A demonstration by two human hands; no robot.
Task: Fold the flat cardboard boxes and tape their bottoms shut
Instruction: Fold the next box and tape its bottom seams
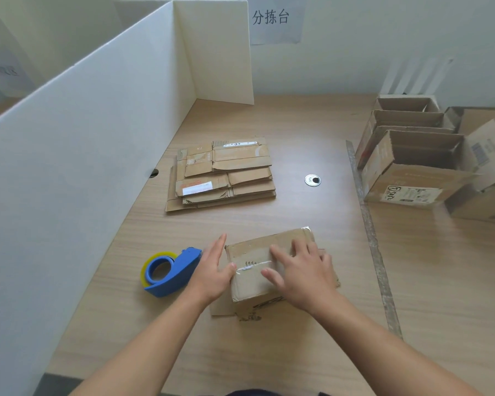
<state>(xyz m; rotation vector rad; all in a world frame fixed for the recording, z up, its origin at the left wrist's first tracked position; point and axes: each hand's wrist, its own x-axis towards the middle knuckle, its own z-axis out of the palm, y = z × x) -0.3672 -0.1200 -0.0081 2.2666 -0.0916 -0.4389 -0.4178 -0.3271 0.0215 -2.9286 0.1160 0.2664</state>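
A white partition (92, 144) walls off the table (312, 352) all along its left side and turns a corner at the far end. On the right, a worn grey strip (372, 232) runs from far to near. Bare table lies between these, around a round metal grommet (312, 180) and along the near edge.

One blue tape dispenser (169, 271) with a yellowish roll lies near the left, just beside the left hand (212, 270). One stack of flat boxes (220, 172) lies mid-table; how many are in it cannot be told. Three open folded boxes (412, 155) stand in a row at the far right, with more cardboard beyond them cut off by the frame.

One box (252, 278) sits near the front edge, between the two hands. It is brown and scuffed, with clear tape over the seam of its upward face and flaps splayed on the table beneath. The left hand lies against its left side, fingers straight and thumb on top, grasping nothing. The right hand (300, 272) presses flat on the taped face, fingers spread.
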